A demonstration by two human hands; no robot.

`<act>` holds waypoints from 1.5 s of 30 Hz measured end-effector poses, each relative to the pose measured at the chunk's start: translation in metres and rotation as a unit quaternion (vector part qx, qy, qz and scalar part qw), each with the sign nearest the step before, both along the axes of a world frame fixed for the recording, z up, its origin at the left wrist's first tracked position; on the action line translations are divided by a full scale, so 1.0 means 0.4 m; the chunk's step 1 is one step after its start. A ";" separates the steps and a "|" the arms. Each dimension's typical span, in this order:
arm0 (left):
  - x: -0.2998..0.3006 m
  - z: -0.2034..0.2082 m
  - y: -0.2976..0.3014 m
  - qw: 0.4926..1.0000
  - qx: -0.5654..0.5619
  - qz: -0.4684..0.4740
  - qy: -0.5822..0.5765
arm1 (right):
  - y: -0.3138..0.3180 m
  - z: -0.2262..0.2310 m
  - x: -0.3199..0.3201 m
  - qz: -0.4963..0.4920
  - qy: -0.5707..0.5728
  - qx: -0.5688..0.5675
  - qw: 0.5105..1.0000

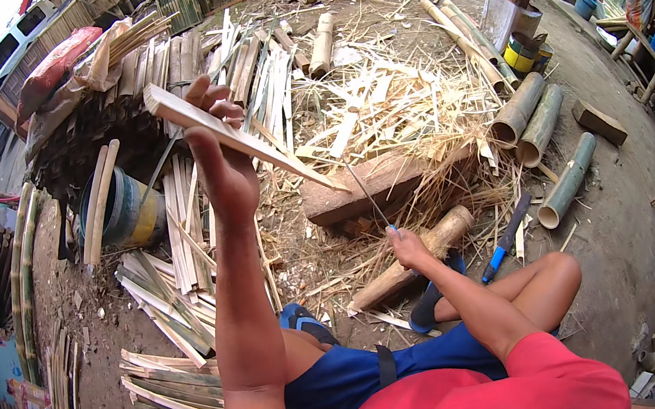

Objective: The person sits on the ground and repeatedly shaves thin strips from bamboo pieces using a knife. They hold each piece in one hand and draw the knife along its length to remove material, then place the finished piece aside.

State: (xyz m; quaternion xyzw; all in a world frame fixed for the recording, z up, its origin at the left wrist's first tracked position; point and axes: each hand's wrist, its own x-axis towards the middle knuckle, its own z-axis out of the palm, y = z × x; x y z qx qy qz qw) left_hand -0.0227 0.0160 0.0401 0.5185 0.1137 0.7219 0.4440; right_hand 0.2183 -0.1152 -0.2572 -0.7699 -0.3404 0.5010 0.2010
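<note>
My left hand (231,173) is raised on an outstretched arm, with a pale split bamboo slat (187,117) pinched between thumb and fingers. The slat slants down to the right, its lower tip over the end of a thick wooden block (368,186). In front of my right knee, my right hand (410,249) is wrapped around the handle of a knife with a long thin blade (364,188). That blade points up and away, crossing in front of the block. A bit of blue shows at the grip; the rest of the handle is hidden in my fist.
Shavings (396,98) heap behind the block. A short log (431,252) lies near my feet, beside a blue-handled tool (508,237). Bamboo tubes (540,126) lie right. Split slats (167,305) and a bucket (133,207) are left; a slat stack (83,115) stands beyond.
</note>
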 end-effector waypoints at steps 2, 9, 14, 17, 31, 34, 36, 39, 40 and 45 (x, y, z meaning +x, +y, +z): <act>0.010 0.001 -0.003 0.994 0.016 0.071 0.078 | -0.009 0.065 -0.029 0.053 -0.031 0.182 0.981; 0.059 -0.023 -0.001 0.990 0.034 0.131 0.047 | -0.029 0.407 -0.183 0.104 0.034 0.420 0.901; 0.041 -0.027 0.021 0.986 -0.021 0.163 0.006 | -0.006 0.418 -0.181 0.095 0.067 0.355 0.928; 0.025 -0.038 0.028 0.987 -0.012 0.162 0.018 | -0.006 0.327 -0.182 0.096 0.011 0.403 0.910; 0.045 -0.106 0.074 0.987 -0.033 0.157 -0.023 | 0.050 0.108 -0.130 0.048 -0.045 0.261 0.963; 0.056 -0.101 0.085 0.982 -0.039 0.183 -0.009 | 0.055 0.064 -0.122 0.053 -0.043 0.300 0.951; 0.058 -0.097 0.092 0.981 -0.047 0.186 -0.014 | 0.035 0.016 -0.125 0.080 -0.014 0.386 0.919; 0.039 -0.096 0.093 0.983 -0.059 0.175 -0.023 | 0.032 -0.041 -0.111 0.003 -0.041 0.219 0.975; 0.029 -0.098 0.091 0.986 -0.053 0.154 -0.021 | 0.031 -0.045 -0.100 -0.015 -0.046 0.109 0.993; -0.017 -0.100 0.090 1.000 -0.030 -0.003 0.004 | 0.036 0.093 -0.043 0.093 -0.014 0.147 0.985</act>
